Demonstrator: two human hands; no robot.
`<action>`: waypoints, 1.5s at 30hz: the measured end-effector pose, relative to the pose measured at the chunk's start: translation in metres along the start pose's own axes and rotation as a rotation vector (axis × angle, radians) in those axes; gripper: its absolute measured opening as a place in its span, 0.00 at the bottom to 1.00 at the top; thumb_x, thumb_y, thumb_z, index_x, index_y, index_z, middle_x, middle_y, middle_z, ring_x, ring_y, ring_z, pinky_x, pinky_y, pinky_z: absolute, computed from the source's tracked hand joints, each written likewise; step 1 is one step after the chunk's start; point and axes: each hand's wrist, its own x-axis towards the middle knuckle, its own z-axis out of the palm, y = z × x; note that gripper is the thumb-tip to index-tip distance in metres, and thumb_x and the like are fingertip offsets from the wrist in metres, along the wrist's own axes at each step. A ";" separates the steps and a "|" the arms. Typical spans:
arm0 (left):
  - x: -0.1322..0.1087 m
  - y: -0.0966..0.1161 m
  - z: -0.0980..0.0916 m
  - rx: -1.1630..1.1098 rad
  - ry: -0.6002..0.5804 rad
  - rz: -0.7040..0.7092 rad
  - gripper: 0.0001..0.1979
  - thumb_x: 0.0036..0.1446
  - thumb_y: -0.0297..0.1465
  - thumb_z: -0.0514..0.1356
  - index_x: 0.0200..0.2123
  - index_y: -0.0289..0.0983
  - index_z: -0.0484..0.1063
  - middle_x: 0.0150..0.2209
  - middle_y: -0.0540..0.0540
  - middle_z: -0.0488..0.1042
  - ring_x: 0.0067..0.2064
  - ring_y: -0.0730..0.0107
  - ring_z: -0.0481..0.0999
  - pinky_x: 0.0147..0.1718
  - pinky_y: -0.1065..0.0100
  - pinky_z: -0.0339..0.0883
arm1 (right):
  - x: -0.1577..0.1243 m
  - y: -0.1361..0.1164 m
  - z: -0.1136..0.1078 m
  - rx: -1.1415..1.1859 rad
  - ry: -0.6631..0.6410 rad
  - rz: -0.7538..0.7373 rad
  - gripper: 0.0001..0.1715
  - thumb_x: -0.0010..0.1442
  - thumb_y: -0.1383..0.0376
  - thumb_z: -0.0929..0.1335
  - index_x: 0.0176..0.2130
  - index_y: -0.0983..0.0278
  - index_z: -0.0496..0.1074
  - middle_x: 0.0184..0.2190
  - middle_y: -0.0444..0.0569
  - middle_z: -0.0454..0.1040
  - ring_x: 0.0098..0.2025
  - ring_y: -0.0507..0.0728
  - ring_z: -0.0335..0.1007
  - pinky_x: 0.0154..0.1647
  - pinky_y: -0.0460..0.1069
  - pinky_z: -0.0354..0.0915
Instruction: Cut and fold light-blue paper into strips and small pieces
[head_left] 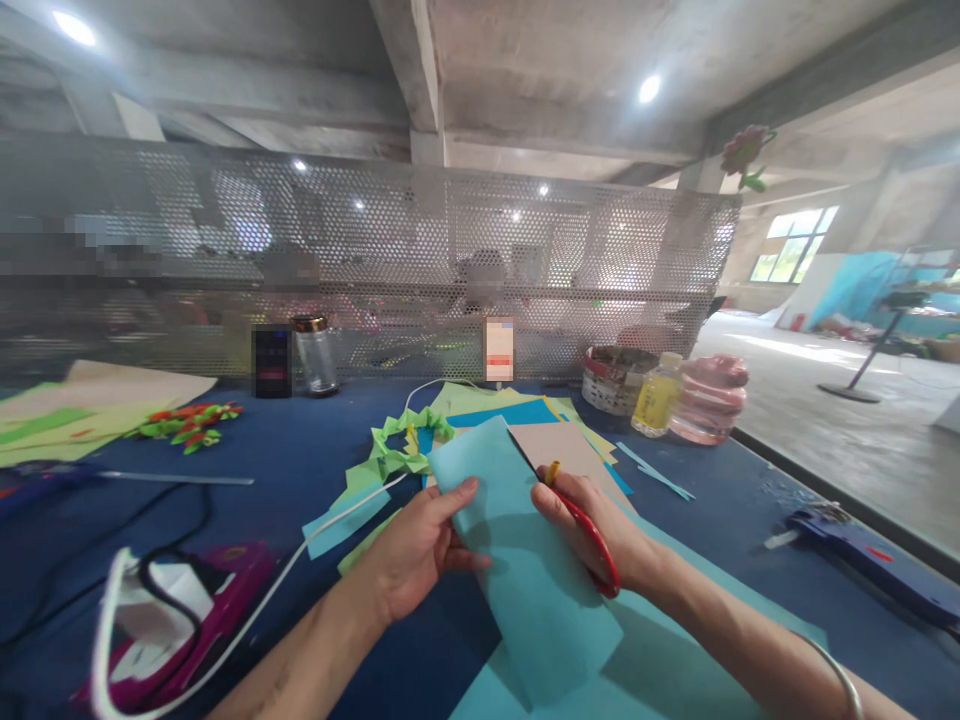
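Note:
A blue paper sheet is pinched along its left edge by my left hand, the thumb on top and the fingers partly behind. My right hand is closed around red-handled scissors, at the sheet's right edge. A dark blade line shows along that edge near the top; the rest of the blades is hidden. Something small and yellow sticks up by the right fingers. A larger blue sheet lies under the right forearm. Beyond the hands are a pinkish sheet and a folded green paper ring.
A glue gun lies at right, near paper strips. A woven basket, yellow bottle and pink bottle stand behind. At left are a magenta holder, a white cable and a glass bottle.

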 end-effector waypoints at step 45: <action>-0.004 -0.006 0.007 0.016 -0.052 -0.055 0.15 0.59 0.34 0.59 0.48 0.34 0.73 0.38 0.42 0.79 0.30 0.70 0.78 0.19 0.72 0.74 | 0.000 0.005 0.001 0.039 0.058 0.036 0.32 0.63 0.39 0.50 0.23 0.60 0.48 0.18 0.40 0.54 0.22 0.50 0.50 0.23 0.47 0.52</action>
